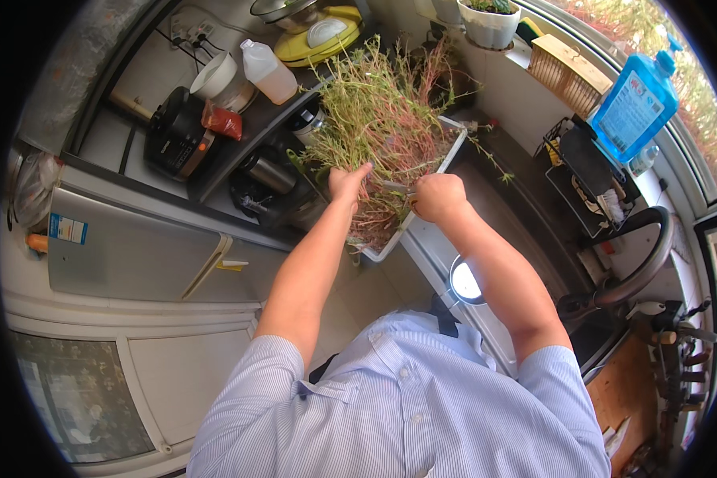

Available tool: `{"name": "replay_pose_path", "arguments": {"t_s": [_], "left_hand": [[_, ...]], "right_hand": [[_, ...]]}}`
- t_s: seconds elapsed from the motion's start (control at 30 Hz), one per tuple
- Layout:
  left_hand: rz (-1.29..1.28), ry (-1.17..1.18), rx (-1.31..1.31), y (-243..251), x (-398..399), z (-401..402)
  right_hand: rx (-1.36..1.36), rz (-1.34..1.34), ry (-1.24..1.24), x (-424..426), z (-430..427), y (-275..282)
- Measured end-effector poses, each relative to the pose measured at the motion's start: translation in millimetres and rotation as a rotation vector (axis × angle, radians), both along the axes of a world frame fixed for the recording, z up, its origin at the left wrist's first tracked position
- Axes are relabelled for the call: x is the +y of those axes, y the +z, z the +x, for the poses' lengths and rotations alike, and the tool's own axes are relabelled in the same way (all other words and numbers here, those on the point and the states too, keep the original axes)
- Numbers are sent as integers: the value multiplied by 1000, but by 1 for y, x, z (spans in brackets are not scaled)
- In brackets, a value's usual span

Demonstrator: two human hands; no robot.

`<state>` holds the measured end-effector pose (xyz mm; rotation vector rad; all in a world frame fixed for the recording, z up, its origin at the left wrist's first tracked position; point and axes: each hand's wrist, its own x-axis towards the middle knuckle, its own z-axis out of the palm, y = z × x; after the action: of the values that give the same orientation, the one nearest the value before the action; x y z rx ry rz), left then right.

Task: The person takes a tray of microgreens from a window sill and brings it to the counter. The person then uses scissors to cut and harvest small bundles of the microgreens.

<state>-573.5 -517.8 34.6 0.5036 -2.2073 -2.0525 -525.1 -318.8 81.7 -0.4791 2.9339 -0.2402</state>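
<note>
Leggy green plants with reddish stems (370, 113) fill a white rectangular planter (451, 149) in front of me. My left hand (348, 186) is closed around a bunch of stems at the planter's near left side, thumb pointing up. In my right hand (439, 196) is a pair of scissors (397, 186), its metal blades pointing left among the stems close to my left hand. Part of a yellowish handle shows below my right fist; the rest is hidden in it. Cut stubs and brown soil (373, 230) show at the planter's near end.
A sink with a curved faucet (645, 257) lies to the right, near a blue soap bottle (636, 104) on the sill. Left are shelves with a rice cooker (176, 140) and plastic jug (267, 71), above a fridge (131, 245). Knives (693, 358) stand at far right.
</note>
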Motion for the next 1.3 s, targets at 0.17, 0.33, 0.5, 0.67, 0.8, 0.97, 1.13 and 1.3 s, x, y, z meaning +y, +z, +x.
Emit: {"name": "replay_pose_path", "arguments": {"t_s": [0.17,0.33,0.5,0.67,0.8,0.97,1.13,1.3], "left_hand": [[-50,26,-34,-27,-21,-15],[-93,49,102,-33,-21,-14],[-56,-6,105,-32,-24,-13],[-11,-24,105,-32,-24,-12],[-32,-22,101,-28,-21,-9],[-257,-21,78,-28,-25,-5],[-297,-31,51,-32,-19,-12],[-197,10,73,-38,-17,-12]], "right_hand": [[-65,84,39,-19,-1,6],[-23,68,43,-11,-4,4],[114,80,35,-22,-11,-9],[38,106,36,-36,-18,-10],[89,82,66,-44,-22,-14],[77,94,76,-49,-17,-9],[60,104,64,-50,-18,-10],[29,70,76,-49,-17,-8]]}}
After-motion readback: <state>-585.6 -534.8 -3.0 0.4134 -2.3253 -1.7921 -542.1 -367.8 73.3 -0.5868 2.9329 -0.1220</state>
